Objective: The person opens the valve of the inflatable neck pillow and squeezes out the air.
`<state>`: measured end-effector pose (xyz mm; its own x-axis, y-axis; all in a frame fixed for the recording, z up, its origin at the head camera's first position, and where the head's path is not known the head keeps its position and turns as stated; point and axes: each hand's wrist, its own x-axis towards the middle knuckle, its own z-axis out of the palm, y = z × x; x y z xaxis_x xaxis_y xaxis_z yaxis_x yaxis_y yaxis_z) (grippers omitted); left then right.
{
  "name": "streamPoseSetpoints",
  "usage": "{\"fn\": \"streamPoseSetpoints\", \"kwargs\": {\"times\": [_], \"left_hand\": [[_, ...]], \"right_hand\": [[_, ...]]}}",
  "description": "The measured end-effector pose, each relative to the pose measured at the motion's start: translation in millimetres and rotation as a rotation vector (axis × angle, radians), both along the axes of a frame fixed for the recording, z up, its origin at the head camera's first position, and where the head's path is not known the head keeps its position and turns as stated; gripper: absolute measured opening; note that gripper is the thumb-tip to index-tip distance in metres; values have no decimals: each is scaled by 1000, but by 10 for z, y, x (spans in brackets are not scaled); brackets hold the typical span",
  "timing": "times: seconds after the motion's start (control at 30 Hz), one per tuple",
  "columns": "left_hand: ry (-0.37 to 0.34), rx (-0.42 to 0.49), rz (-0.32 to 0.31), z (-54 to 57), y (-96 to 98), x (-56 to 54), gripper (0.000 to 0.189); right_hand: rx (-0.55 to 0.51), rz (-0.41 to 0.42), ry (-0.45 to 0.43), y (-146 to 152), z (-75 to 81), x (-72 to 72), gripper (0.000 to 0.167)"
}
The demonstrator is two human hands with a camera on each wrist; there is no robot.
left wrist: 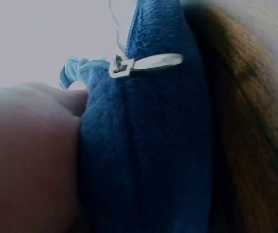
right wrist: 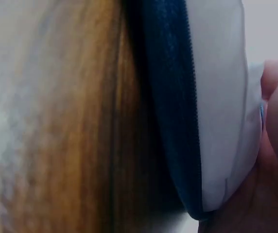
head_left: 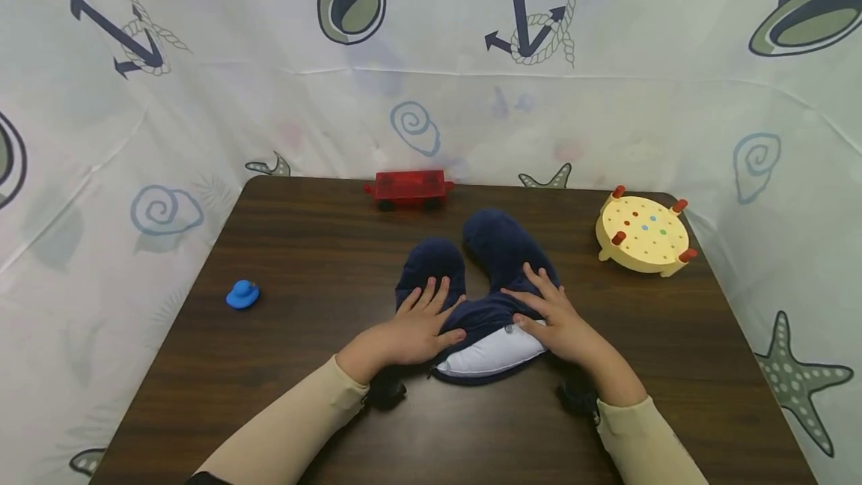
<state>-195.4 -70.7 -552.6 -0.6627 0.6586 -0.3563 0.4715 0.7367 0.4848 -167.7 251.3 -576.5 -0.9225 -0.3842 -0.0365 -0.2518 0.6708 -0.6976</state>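
Note:
A navy U-shaped neck pillow [head_left: 498,260] lies on the table, its two arms pointing away from me. Along its near curve the cover is unzipped, and a white inner cushion [head_left: 494,354] shows through. My left hand [head_left: 420,328] rests with spread fingers on the pillow's left side. On the right side lies my right hand [head_left: 555,320], fingers spread over the navy cloth and thumb at the white part. In the left wrist view a metal zipper pull [left wrist: 148,63] sits at the end of the opening. The right wrist view shows zipper teeth [right wrist: 195,107] edging the white cushion.
A red toy wagon [head_left: 409,189] stands at the table's far edge. To the far right is a yellow round toy [head_left: 643,234] with red-tipped pegs. A small blue toy [head_left: 242,295] sits at left. Behind the wooden table [head_left: 303,245] hangs a printed white cloth [head_left: 471,118].

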Motion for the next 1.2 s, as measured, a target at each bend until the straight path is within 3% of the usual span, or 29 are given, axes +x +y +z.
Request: {"fn": "streamPoseSetpoints", "kwargs": {"times": [0.3,0.6,0.9,1.1,1.2], "left_hand": [[37,-14,0,13,37,-53,77],[204,-142,-7,-52,146,-20,80],[76,-79,-32,54,84,-83,81],[63,-18,-21,-23,-27,-3,86],[108,-14,-41,-4,-97,-4,86]], "right_hand": [[31,-15,38,-7,36,-49,51],[64,-8,114,-47,49,-36,54],[88,5,89,-56,73,-18,49],[43,-5,49,-99,67,56,47],[22,-41,2,-97,124,126,47]]}}
